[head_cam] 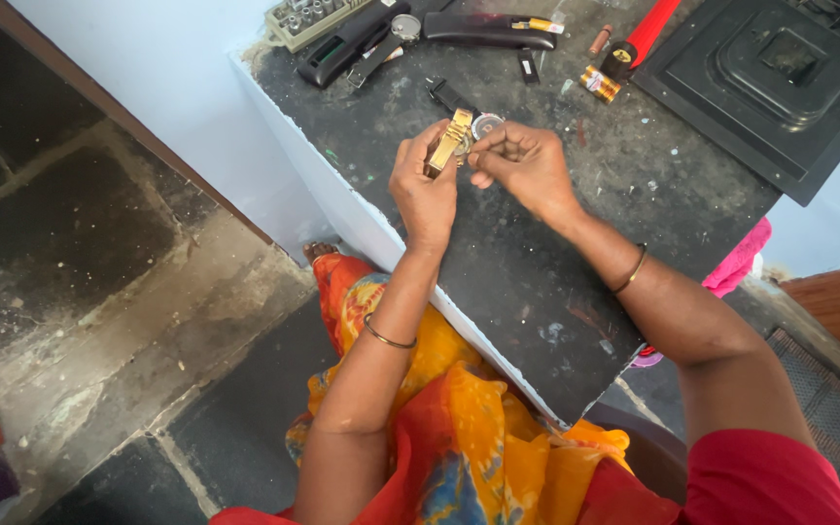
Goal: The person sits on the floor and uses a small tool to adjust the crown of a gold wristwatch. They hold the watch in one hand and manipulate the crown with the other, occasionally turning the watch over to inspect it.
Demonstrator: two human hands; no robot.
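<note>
Hands raised together, left hand (424, 191) gripping gold watch (447, 144)

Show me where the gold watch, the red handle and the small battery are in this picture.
gold watch (447, 144), head view, on its gold band, held in the left hand.
red handle (651, 29), head view, middle of the shaft.
small battery (599, 84), head view, on its side.

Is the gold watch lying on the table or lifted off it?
Lifted: the left hand holds the gold watch above the table.
</note>
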